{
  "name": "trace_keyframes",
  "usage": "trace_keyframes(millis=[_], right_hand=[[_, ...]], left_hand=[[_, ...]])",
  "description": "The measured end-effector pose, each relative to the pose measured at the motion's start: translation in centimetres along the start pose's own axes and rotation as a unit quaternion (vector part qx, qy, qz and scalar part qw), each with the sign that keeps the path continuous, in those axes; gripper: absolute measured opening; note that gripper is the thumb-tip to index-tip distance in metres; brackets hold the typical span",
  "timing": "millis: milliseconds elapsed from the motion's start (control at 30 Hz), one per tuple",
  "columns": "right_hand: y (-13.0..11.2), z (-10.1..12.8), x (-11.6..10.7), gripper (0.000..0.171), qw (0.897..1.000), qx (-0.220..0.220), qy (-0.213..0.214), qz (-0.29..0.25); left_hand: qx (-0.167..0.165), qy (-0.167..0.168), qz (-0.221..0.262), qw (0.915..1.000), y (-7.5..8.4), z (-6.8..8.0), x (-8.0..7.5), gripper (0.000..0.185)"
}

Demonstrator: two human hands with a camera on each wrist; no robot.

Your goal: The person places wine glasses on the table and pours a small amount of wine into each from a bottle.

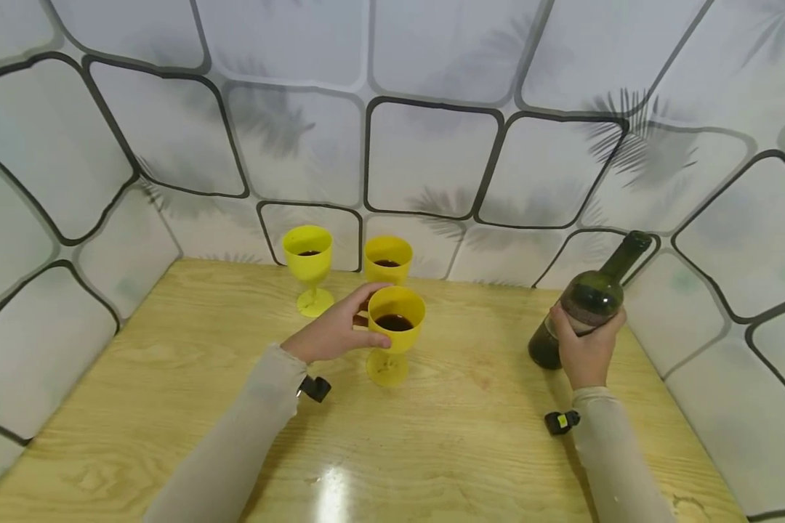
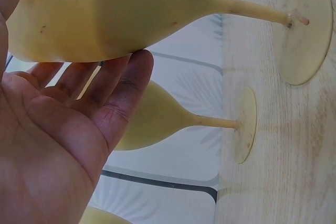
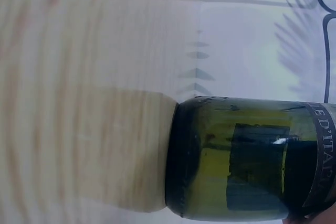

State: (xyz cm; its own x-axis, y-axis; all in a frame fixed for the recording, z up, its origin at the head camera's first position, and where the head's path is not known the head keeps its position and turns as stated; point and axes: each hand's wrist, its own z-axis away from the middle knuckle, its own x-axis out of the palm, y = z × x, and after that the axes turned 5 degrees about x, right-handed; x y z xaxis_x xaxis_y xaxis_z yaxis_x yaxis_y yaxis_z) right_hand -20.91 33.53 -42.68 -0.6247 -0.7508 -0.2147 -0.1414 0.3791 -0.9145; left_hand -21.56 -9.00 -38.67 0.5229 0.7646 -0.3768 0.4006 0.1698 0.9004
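Note:
My left hand (image 1: 340,328) holds the bowl of the nearest yellow goblet (image 1: 397,341), thumb on the near side and fingers behind it. Dark liquid lies in that bowl, and in the left wrist view the goblet's foot (image 2: 304,30) is at the table top. Two more yellow goblets, one directly behind (image 1: 388,250) and one to the left (image 1: 309,265), also contain dark liquid. At the right, my right hand (image 1: 587,350) grips a green glass wine bottle (image 1: 592,294) around its labelled body. The bottle stands with its neck upward; its lower part (image 3: 236,161) fills the right wrist view.
A light wooden table (image 1: 445,450) spreads under everything. Patterned pale sheeting (image 1: 432,160) with dark outlines and leaf shapes walls it in at the back and both sides, close behind the rear goblets. Small black wrist cameras sit at the left cuff (image 1: 315,388) and right cuff (image 1: 561,422).

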Motion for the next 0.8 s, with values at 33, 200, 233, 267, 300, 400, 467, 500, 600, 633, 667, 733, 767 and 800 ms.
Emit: trace_keyframes(millis=[33, 200, 233, 267, 300, 400, 467, 500, 600, 633, 667, 733, 767, 800], right_hand=[[0.1, -0.1, 0.0, 0.092, 1.0, 0.0, -0.002, -0.001], [0.2, -0.6, -0.3, 0.093, 1.0, 0.005, -0.026, 0.0], [0.2, -0.7, -0.3, 0.093, 0.999, 0.006, -0.032, 0.0], [0.1, -0.7, -0.4, 0.093, 0.999, 0.002, -0.036, 0.004], [0.0, -0.8, -0.4, 0.092, 0.999, -0.001, -0.037, 0.009], [-0.4, -0.6, -0.7, 0.089, 0.999, 0.0, -0.028, 0.04], [-0.8, -0.5, -0.8, 0.089, 0.998, 0.016, -0.016, 0.054], [-0.9, -0.4, -0.8, 0.088, 0.998, 0.028, -0.011, 0.056], [-1.1, -0.2, -0.9, 0.087, 0.997, 0.059, -0.004, 0.057], [-1.2, -0.2, -1.0, 0.087, 0.996, 0.067, -0.002, 0.058], [-1.1, -0.2, -1.0, 0.086, 0.996, 0.066, 0.0, 0.058], [-1.0, -0.4, -1.0, 0.08, 0.996, 0.053, 0.005, 0.07], [-1.0, -0.4, -1.0, 0.077, 0.996, 0.042, 0.009, 0.075], [-0.9, -0.5, -1.0, 0.073, 0.996, 0.03, 0.013, 0.079]], left_hand=[[0.001, 0.0, -0.001, 1.0, 0.0, -0.1, 0.0, 0.086], [0.003, 0.0, 0.004, 1.0, 0.2, -0.2, 0.0, 0.087], [0.001, 0.0, 0.008, 1.0, 0.2, -0.2, 0.0, 0.087], [0.0, 0.0, 0.011, 0.9999, 0.3, -0.2, 0.0, 0.087], [-0.002, 0.0, 0.015, 0.9999, 0.3, -0.1, 0.0, 0.087], [-0.007, -0.001, 0.022, 0.9997, 0.3, -0.1, 0.1, 0.087], [-0.009, -0.002, 0.022, 0.9997, 0.3, -0.1, 0.2, 0.087], [-0.01, -0.001, 0.021, 0.9997, 0.3, -0.1, 0.2, 0.087], [-0.009, 0.0, 0.018, 0.9998, 0.4, -0.2, 0.3, 0.086], [-0.009, 0.001, 0.016, 0.9998, 0.4, -0.2, 0.3, 0.086], [-0.009, 0.001, 0.016, 0.9998, 0.4, -0.2, 0.4, 0.086], [-0.007, 0.003, 0.014, 0.9999, 0.5, -0.3, 0.4, 0.087], [-0.005, 0.004, 0.014, 0.9999, 0.5, -0.3, 0.5, 0.086], [-0.003, 0.004, 0.013, 0.9999, 0.5, -0.3, 0.5, 0.086]])
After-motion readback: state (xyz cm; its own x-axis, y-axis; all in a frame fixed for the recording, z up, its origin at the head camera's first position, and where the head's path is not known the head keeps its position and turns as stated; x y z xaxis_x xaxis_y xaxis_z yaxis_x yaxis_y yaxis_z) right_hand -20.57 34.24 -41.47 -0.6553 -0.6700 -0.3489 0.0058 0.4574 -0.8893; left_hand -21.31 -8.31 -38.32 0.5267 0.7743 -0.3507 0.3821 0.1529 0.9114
